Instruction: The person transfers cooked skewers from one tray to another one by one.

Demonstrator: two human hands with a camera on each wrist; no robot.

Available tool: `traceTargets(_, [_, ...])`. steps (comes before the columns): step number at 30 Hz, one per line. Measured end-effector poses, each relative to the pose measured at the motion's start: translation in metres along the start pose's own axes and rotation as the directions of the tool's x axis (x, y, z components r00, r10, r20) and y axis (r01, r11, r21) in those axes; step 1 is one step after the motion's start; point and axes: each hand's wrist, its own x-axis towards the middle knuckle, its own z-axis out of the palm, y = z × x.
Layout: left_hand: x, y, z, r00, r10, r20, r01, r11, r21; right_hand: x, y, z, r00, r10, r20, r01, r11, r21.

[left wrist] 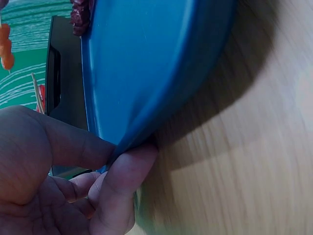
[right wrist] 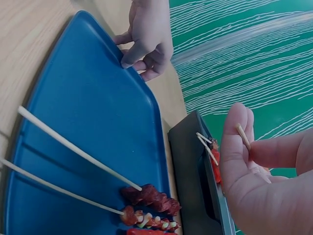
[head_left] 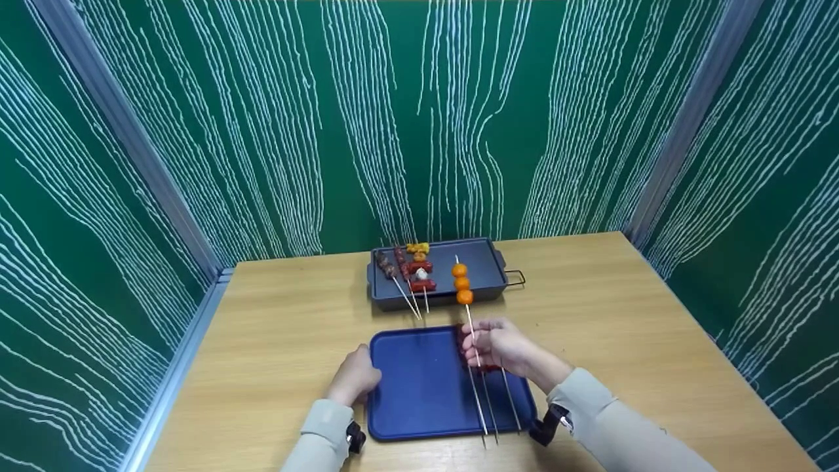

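Observation:
My right hand (head_left: 503,347) pinches the stick of a skewer with orange balls (head_left: 463,283); the balls point away from me, above the near side of a dark grill pan (head_left: 472,254). Thumb and fingertips meet on that stick in the right wrist view. On the left rim of a blue tray (head_left: 413,387), my left hand (head_left: 356,375) grips with its thumb on top and fingers beneath, as the left wrist view shows. Skewers lie at the tray's right side: one of dark red meat chunks (right wrist: 151,196), one of mixed pieces (right wrist: 146,220), and a red one (right wrist: 144,232), partly cut off.
Behind the tray, the pan holds two dark meat skewers (head_left: 387,265) and a mixed skewer (head_left: 423,286) on its left half, sticks jutting over the near edge. A wire handle (head_left: 516,278) sticks out right. Green walls (head_left: 459,131) with white lines enclose the wooden table (head_left: 282,341).

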Motion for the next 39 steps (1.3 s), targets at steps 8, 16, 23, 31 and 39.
traceTargets(8, [-0.011,0.012,-0.003,0.999,-0.034,0.001,0.034,0.999,0.016,0.0,0.006,-0.001,0.999,0.037,-0.014,-0.037,0.999,-0.026])
traceTargets(16, [-0.006,0.006,-0.002,1.0,-0.015,0.004,0.015,1.0,-0.009,-0.002,0.012,-0.001,0.999,0.043,-0.003,-0.043,0.996,-0.078])
traceTargets(23, [0.021,-0.026,0.012,1.0,0.02,-0.016,-0.02,1.0,0.004,-0.003,0.02,0.001,0.998,0.061,-0.02,-0.062,0.995,-0.076])
traceTargets(31, [0.013,-0.013,0.005,1.0,0.001,0.005,-0.001,0.999,0.042,-0.007,0.028,0.003,0.997,0.074,-0.013,-0.075,0.993,-0.089])
traceTargets(39, [0.012,-0.015,0.006,1.0,0.027,-0.006,-0.027,1.0,0.008,-0.012,0.039,0.007,0.996,0.091,-0.019,-0.093,0.992,-0.087])
